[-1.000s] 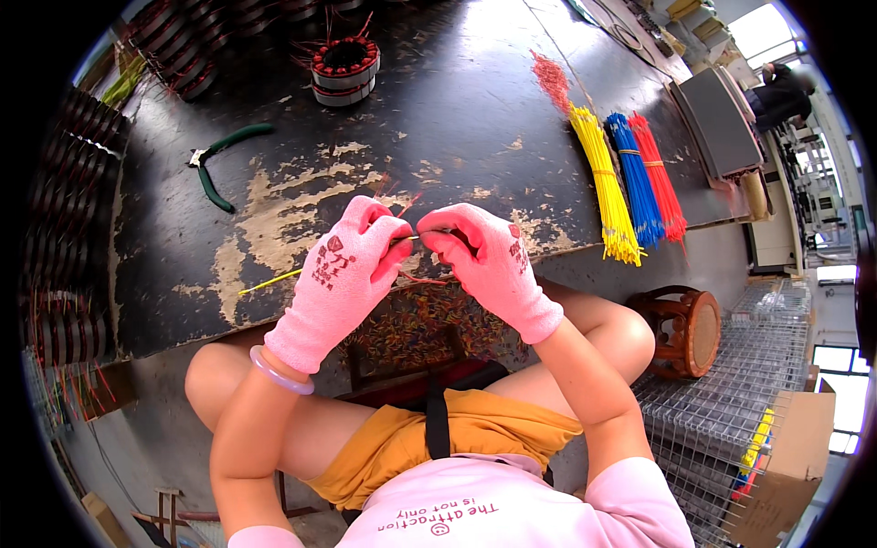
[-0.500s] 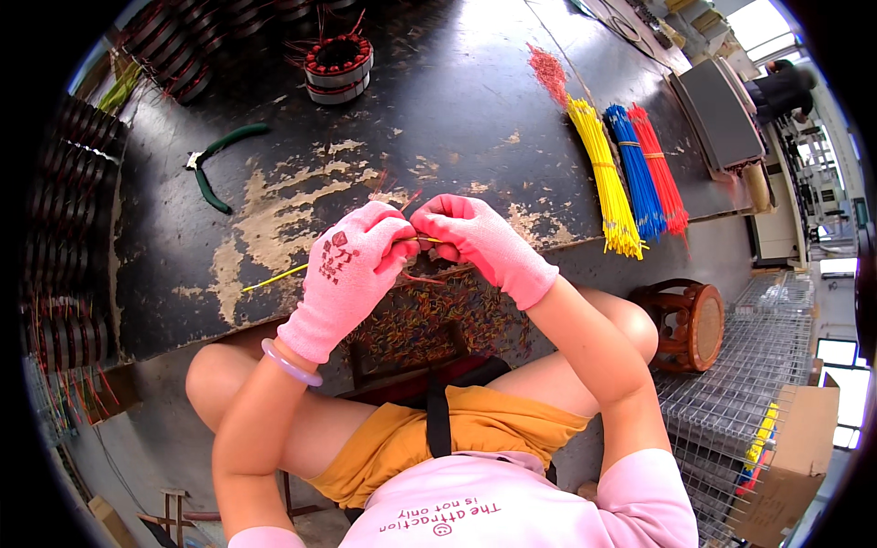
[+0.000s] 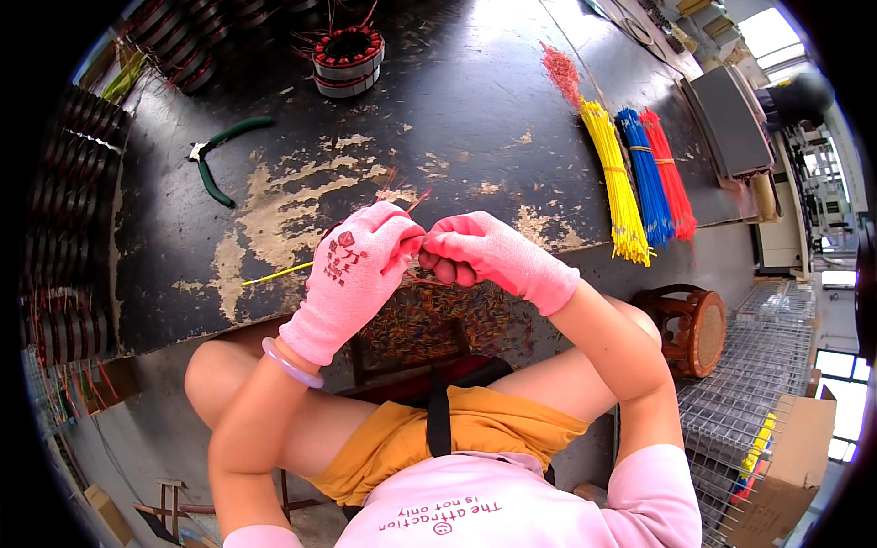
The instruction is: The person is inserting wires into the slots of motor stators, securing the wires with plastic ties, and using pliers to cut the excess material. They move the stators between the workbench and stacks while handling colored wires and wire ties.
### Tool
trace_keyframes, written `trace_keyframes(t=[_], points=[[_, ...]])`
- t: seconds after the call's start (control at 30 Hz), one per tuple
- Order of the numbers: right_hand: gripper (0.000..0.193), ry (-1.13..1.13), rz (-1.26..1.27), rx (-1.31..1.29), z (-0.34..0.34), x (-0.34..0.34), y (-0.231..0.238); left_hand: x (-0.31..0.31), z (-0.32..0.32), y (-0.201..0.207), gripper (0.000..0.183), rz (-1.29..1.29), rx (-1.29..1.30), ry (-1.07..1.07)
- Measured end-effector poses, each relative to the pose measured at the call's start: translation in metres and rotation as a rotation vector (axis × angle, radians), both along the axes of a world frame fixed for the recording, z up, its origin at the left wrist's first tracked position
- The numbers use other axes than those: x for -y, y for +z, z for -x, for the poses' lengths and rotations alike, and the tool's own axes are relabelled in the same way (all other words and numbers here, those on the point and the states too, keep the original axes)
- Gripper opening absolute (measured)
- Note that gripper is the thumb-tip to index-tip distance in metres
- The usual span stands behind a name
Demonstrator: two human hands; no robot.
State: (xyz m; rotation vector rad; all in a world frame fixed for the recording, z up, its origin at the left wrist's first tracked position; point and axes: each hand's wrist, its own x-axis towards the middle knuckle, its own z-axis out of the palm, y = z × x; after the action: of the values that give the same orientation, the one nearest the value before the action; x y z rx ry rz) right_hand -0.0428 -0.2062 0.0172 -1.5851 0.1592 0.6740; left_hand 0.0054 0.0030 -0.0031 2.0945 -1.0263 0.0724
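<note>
Gripping yellow wire in left hand, with free end left of grip. Now hiding stretch between hands, visible half a second ago. Pinching with right hand, close beside left; can't tell on what.

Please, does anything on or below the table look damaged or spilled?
The black table has pale, worn patches where its dark surface is missing, and many small coloured scraps lie scattered below its near edge.

Pink gloves cover both hands (dark red print on the left); lilac bangle, pale pink shirt, mustard shorts.
</note>
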Motion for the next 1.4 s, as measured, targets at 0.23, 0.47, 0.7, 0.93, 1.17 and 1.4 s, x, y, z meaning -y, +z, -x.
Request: trace_keyframes(t=[0.23, 0.47, 0.7, 0.93, 1.17, 1.4], points=[[0.017, 0.041, 0.715, 1.012, 0.016, -0.003, 0.000, -0.002, 0.001, 0.004, 0.011, -0.001, -0.024, -0.007], [0.026, -0.246, -0.138, -0.018, -0.003, -0.001, -0.013, 0.001, 0.002, 0.001, 0.011, 0.011, -0.018, -0.003], [0.025, -0.121, 0.961, 1.305, 0.015, -0.008, -0.011, 0.000, 0.001, 0.005, 0.009, 0.003, -0.038, 0.012], [0.028, -0.086, -0.144, -0.072, 0.011, 0.003, -0.004, -0.002, 0.001, 0.002, 0.009, 0.006, -0.048, 0.003], [0.026, 0.020, 0.608, 0.826, 0.010, -0.004, -0.006, -0.002, 0.000, 0.004, 0.010, 0.019, -0.024, 0.001], [0.024, -0.150, 0.331, 0.102, 0.005, -0.007, 0.014, -0.002, 0.002, 0.005, 0.010, -0.009, -0.059, 0.011]])
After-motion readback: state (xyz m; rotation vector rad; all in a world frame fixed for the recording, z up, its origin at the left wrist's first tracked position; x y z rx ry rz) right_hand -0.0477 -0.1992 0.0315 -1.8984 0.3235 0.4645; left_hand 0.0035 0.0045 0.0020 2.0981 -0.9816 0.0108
